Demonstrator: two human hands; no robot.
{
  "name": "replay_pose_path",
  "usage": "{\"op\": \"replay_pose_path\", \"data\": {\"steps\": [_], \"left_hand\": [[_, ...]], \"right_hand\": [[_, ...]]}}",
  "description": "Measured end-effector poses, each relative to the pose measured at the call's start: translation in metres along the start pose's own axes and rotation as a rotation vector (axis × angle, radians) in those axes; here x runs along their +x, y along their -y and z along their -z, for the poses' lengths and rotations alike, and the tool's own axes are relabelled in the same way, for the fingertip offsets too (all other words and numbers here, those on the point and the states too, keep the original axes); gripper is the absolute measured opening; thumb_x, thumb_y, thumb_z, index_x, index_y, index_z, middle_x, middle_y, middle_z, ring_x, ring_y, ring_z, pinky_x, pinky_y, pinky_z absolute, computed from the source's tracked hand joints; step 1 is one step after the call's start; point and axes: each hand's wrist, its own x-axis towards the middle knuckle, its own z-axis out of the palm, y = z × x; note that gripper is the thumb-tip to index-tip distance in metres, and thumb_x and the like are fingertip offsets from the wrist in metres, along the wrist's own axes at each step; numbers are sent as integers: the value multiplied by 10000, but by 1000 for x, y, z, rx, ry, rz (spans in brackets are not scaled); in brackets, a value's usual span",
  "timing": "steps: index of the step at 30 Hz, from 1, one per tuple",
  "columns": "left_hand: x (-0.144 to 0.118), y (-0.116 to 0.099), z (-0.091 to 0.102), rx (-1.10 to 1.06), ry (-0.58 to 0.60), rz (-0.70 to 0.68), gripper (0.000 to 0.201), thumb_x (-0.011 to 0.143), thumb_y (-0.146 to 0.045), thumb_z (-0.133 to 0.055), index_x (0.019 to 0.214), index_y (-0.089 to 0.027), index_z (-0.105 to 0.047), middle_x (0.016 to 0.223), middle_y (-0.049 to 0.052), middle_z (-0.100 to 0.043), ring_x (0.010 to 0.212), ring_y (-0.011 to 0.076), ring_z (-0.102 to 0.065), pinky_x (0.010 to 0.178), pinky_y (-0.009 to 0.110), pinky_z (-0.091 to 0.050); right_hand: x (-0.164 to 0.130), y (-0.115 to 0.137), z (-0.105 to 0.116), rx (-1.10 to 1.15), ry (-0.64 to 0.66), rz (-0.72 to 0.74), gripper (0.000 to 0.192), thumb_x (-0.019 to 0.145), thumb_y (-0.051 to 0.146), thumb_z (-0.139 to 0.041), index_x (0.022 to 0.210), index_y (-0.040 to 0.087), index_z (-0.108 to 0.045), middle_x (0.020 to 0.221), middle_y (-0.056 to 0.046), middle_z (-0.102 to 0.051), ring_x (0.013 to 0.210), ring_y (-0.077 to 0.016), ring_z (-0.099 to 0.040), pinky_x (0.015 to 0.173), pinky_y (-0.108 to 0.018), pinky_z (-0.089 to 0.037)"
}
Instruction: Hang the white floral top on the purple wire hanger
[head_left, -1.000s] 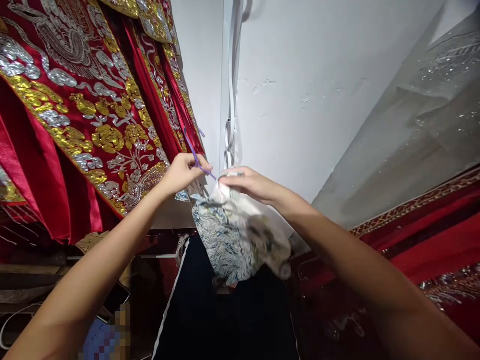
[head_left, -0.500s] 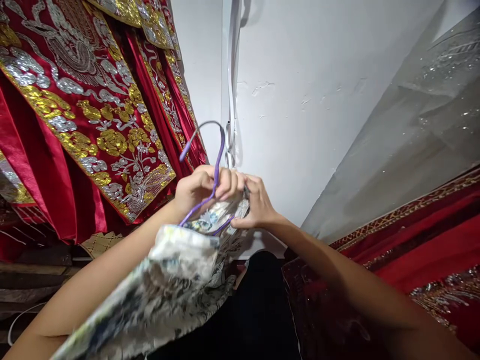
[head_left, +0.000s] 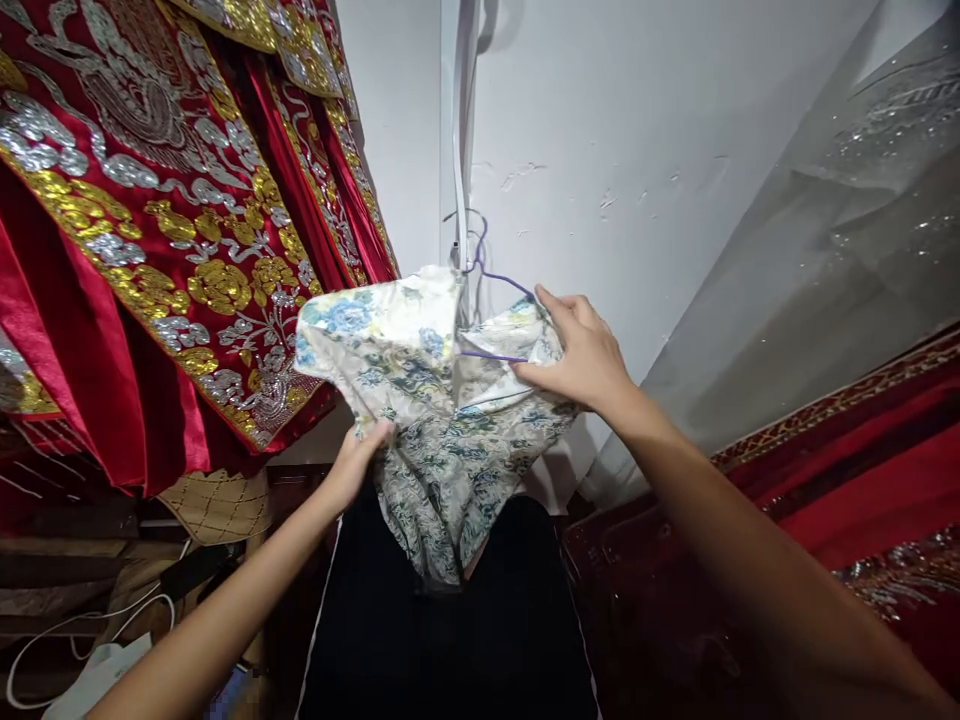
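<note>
A floral garment (head_left: 442, 420) hangs on a purple hanger (head_left: 491, 285) in front of the white wall (head_left: 637, 150), with the hanger's hook up by a pale cord (head_left: 459, 150) that runs down the wall. The cloth is cream with blue and green flowers, bunched and drooping below the hanger to a point.

The right hand (head_left: 581, 350) rests on the garment's right shoulder, its fingers (head_left: 559, 305) laid close together over the cloth and the hanger's arm beneath it, thumb tucked under the fold (a hold on cloth and wire together, as far as I can see). The left hand (head_left: 360, 460) comes up from below and grips the garment's lower left edge; its fingers are curled into the fabric and mostly hidden behind it.

To the left, red drapes (head_left: 150, 250) thick with gold and silver embroidery hang slantwise, just beside the garment's left shoulder. Below the garment hangs something dark (head_left: 450, 640) with a white edge. On the right lie more red cloth (head_left: 862, 480) and a grey sheer sheet (head_left: 825, 250) with glittering trim. White cables (head_left: 82, 640) trail in the lower left corner.
</note>
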Motion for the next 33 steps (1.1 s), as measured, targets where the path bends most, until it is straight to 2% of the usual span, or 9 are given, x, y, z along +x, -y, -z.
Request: {"op": "replay_pose_path", "data": {"steps": [4, 7, 11, 14, 16, 20, 22, 29, 33], "left_hand": [[-19, 37, -6, 58, 11, 60, 668, 725, -403, -856, 1322, -218, -621, 1385, 108, -654, 1406, 322, -507, 1227, 454, -323], [-33, 56, -16, -32, 15, 153, 687, 734, -385, -858, 1348, -212, -603, 1420, 111, -630, 1394, 341, -518, 1214, 467, -349], [-48, 72, -34, -137, 23, 219, 747, 742, -341, -865, 1413, -235, -555, 1475, 110, -584, 1382, 304, -539, 1204, 450, -373], [-55, 77, -47, -188, -50, 240, 716, 715, -310, -884, 1369, -220, -606, 1415, 111, -635, 1372, 286, -551, 1227, 438, -338], [-61, 78, -52, -222, -74, 248, 645, 715, -313, -881, 1306, -190, -654, 1343, 121, -682, 1335, 298, -584, 1216, 457, -351], [-73, 73, -46, -221, 4, 248, 443, 743, -327, -855, 1120, -128, -732, 1219, 142, -739, 1275, 324, -625, 1172, 472, -403], [-77, 67, -40, -202, 0, 253, 421, 746, -318, -852, 1107, -134, -736, 1204, 132, -746, 1253, 319, -639, 1161, 463, -415], [-82, 62, -35, -110, -4, 204, 623, 800, -353, -802, 1355, -172, -585, 1341, 151, -656, 1316, 323, -583, 1172, 472, -399], [-91, 73, -50, 337, -428, -117, 843, 780, -398, -803, 1490, -218, -385, 1544, 183, -403, 1464, 349, -378, 1224, 502, -295]], "right_hand": [[-8, 23, 10, 3, 93, 71, 1057, 684, 462, -764, 1610, 248, -301, 1411, -171, -492, 1286, -448, -478, 1048, -639, -415], [-26, 31, 17, 95, 167, 139, 867, 753, 392, -727, 1556, 315, -411, 1563, -118, -410, 1434, -437, -358, 1140, -670, -308], [-60, 44, 10, 573, 177, 55, 692, 841, 359, -708, 1497, 350, -491, 1561, -41, -478, 1458, -338, -400, 1188, -567, -330], [-98, 60, -25, 961, 13, -204, 470, 879, 398, -700, 1326, 271, -630, 1314, -78, -666, 1193, -275, -631, 1017, -448, -509], [-126, 72, -61, 1010, -144, -501, 256, 913, 472, -645, 1004, 240, -705, 912, -47, -714, 853, -222, -673, 795, -379, -547], [-167, 102, -122, 1164, 200, -718, 462, 951, 632, -488, 712, 250, -591, 608, -26, -580, 553, -197, -534, 561, -360, -444], [-174, 115, -133, 1224, 241, -739, 448, 944, 638, -503, 704, 261, -544, 597, -22, -548, 548, -200, -510, 550, -358, -421], [-172, 115, -108, 1254, 194, -757, 367, 909, 497, -593, 670, 223, -544, 602, 4, -514, 549, -150, -467, 540, -293, -364], [-177, 106, -91, 1246, 196, -817, 374, 909, 411, -566, 602, 206, -510, 553, 15, -474, 520, -124, -412, 531, -277, -324]]}}
